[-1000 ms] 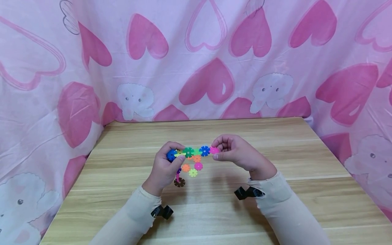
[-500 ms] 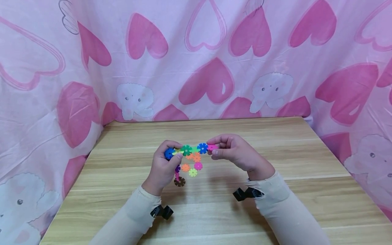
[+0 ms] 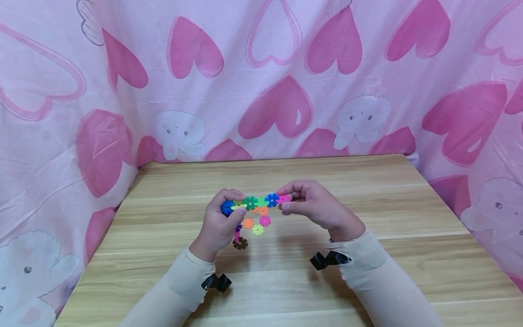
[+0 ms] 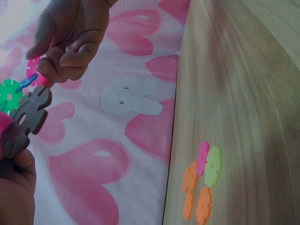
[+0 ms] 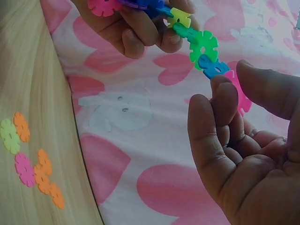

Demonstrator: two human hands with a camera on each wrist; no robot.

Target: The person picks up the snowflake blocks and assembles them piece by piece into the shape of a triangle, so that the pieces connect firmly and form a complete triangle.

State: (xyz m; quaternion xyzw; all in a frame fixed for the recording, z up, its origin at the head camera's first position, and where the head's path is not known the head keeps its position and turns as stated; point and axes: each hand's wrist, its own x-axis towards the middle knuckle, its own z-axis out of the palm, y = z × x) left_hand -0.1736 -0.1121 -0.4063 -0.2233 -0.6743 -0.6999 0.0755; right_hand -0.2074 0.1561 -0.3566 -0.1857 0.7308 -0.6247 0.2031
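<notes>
A chain of notched plastic snowflake discs is held above the table between my hands. My left hand [image 3: 220, 222] grips its left part, near a blue disc [image 3: 227, 208] and a dark green disc [image 3: 250, 203]. Further right are a light green disc [image 3: 261, 202] and another blue disc [image 3: 271, 200]. My right hand [image 3: 318, 206] pinches the pink disc [image 3: 283, 199] at the right end, which is joined to or touching that blue one. A brown disc [image 4: 29, 119] hangs at the chain's other end, below my left hand. The left fingers hide some discs.
On the wooden table [image 3: 388, 195] behind and below the chain lie loose-looking discs: a pink one [image 3: 265, 221], a lime one [image 3: 258, 230], an orange one [image 3: 248, 223] and a cluster of orange ones [image 4: 190, 176]. A pink heart-patterned cloth [image 3: 278, 109] hangs around the table.
My right hand has shifted slightly left, its fingers now further over the pink disc. The chain rose a little toward the left, then came back down. The discs on the table stayed put.
</notes>
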